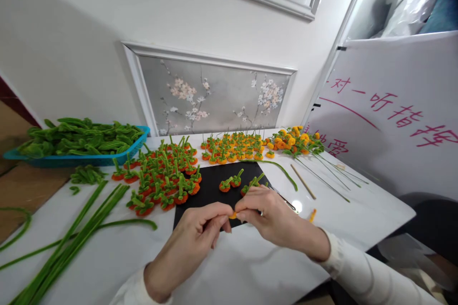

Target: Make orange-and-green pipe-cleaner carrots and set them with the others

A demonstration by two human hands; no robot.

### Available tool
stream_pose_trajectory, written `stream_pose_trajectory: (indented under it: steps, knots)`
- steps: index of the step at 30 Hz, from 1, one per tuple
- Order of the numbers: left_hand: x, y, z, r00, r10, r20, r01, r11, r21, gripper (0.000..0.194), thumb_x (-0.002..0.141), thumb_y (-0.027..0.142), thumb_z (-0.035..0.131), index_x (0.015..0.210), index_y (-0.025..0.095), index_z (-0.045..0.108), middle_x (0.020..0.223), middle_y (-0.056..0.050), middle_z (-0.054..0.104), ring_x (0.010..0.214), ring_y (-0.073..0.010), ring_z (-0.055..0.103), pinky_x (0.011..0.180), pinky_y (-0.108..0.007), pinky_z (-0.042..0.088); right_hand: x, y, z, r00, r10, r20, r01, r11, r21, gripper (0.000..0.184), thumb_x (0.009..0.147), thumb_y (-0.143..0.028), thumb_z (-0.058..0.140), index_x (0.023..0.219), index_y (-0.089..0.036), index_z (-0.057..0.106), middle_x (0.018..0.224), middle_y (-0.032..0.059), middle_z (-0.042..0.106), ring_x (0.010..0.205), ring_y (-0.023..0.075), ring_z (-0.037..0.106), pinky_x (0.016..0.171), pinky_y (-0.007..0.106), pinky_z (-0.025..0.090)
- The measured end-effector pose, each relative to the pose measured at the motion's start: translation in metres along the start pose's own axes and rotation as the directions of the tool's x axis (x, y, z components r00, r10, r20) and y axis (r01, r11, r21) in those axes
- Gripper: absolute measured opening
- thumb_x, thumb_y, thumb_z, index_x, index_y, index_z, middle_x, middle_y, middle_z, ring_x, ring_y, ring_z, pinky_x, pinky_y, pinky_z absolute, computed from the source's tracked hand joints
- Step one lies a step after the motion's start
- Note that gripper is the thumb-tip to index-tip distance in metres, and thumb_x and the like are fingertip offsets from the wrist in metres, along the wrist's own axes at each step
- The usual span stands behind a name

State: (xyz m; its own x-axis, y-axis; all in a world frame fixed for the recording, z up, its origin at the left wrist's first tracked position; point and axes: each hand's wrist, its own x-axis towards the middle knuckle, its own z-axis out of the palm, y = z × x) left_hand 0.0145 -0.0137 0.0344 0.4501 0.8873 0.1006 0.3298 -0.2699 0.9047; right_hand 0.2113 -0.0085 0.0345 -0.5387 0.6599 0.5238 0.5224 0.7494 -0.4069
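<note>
My left hand (200, 233) and my right hand (268, 214) meet over the near edge of a black mat (211, 176). Between their pinched fingertips is a small orange pipe cleaner piece (233, 215), mostly covered by the fingers. Just beyond my hands, two small pipe cleaner pumpkins (230, 182) with green stems stand on the mat, and another green-stemmed one is partly hidden behind my right hand. A dark, thin tool, perhaps scissors or tweezers (286, 200), lies beside my right hand, partly covered.
Many orange pumpkins (168, 176) crowd left of the mat; yellow-orange ones (236, 145) stand behind it. A blue basket (82, 159) holds green fuzzy pieces. Long green pipe cleaners (75, 238) lie at left. A thin stick (303, 181) and wired flowers (296, 140) lie right.
</note>
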Motion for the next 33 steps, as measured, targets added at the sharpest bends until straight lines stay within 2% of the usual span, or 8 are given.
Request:
stream_pose_trajectory:
  steps: [9,14,18,20,24,27,30,33]
  knots:
    - [0.001,0.002,-0.008,0.920,-0.199,0.338,0.322,0.874,-0.363,0.034,0.080,0.049,0.059,0.072,0.016,0.061,0.044,0.010,0.030,0.042,-0.0073,0.017,0.043,-0.023,0.013,-0.001,0.008,0.001,0.925,-0.378,-0.021,0.347,0.867,-0.357,0.025,0.095,-0.014,0.042,0.090,-0.024,0.064,0.084,-0.0012,0.068,0.085,0.0130,0.052,0.077,0.033,0.029]
    - [0.001,0.004,-0.007,0.948,-0.223,0.226,0.274,0.934,-0.228,0.023,0.079,0.033,0.061,0.062,0.017,0.059,0.042,0.007,0.039,0.043,-0.0080,0.024,0.045,-0.023,0.018,-0.001,0.003,-0.003,0.927,-0.375,0.024,0.348,0.833,-0.429,0.023,0.097,-0.015,0.039,0.092,-0.022,0.061,0.083,0.0004,0.066,0.087,0.0141,0.051,0.082,0.035,0.028]
    - [0.000,0.000,0.000,0.999,0.040,-0.010,-0.037,0.975,0.219,0.032,0.084,0.024,0.052,0.053,0.017,0.056,0.047,0.003,0.046,0.047,-0.0097,0.036,0.048,-0.024,0.022,-0.002,-0.001,0.003,0.965,-0.257,0.054,0.254,0.866,-0.431,0.023,0.094,-0.011,0.040,0.086,-0.018,0.060,0.072,0.0020,0.061,0.074,0.0146,0.048,0.073,0.033,0.029]
    - [-0.002,-0.006,0.001,0.961,0.272,-0.052,-0.213,0.845,0.491,0.031,0.086,0.020,0.050,0.057,0.018,0.059,0.050,0.001,0.050,0.048,-0.0111,0.041,0.049,-0.027,0.022,-0.002,-0.002,0.007,0.986,-0.164,0.040,0.166,0.906,-0.388,0.019,0.090,-0.010,0.044,0.081,-0.018,0.059,0.068,0.0020,0.059,0.071,0.0149,0.046,0.069,0.032,0.029]
    - [-0.004,-0.016,-0.004,0.801,0.584,0.133,-0.455,0.448,0.770,0.027,0.087,0.009,0.043,0.082,0.019,0.068,0.057,-0.003,0.058,0.053,-0.0161,0.047,0.049,-0.030,0.023,0.001,-0.002,0.009,0.982,0.131,0.133,-0.131,0.991,-0.007,0.018,0.086,-0.014,0.048,0.071,-0.017,0.056,0.063,-0.0006,0.055,0.064,0.0122,0.046,0.062,0.025,0.033]
    - [-0.003,-0.016,-0.009,0.676,0.681,0.281,-0.519,0.171,0.837,0.031,0.087,0.003,0.039,0.100,0.016,0.064,0.060,-0.005,0.061,0.055,-0.0181,0.050,0.049,-0.031,0.028,0.006,-0.001,0.005,0.872,0.297,0.389,-0.451,0.794,0.406,0.020,0.086,-0.018,0.046,0.068,-0.017,0.056,0.058,-0.0031,0.048,0.054,0.0088,0.041,0.050,0.020,0.030]
    - [-0.002,-0.016,-0.010,0.575,0.742,0.345,-0.515,-0.001,0.857,0.026,0.088,0.003,0.039,0.102,0.011,0.060,0.058,-0.003,0.061,0.052,-0.0172,0.051,0.047,-0.030,0.032,0.009,0.002,0.000,0.784,0.296,0.545,-0.608,0.544,0.578,0.020,0.082,-0.019,0.051,0.062,-0.015,0.054,0.057,-0.0034,0.048,0.054,0.0075,0.041,0.053,0.019,0.032]
    - [-0.001,-0.017,-0.005,0.558,0.769,0.311,-0.491,0.004,0.871,0.023,0.091,0.004,0.038,0.100,0.009,0.058,0.059,-0.002,0.061,0.052,-0.0160,0.054,0.047,-0.029,0.035,0.008,0.004,-0.004,0.792,0.282,0.541,-0.586,0.601,0.544,0.021,0.082,-0.021,0.052,0.063,-0.014,0.057,0.057,-0.0036,0.049,0.053,0.0073,0.041,0.053,0.019,0.033]
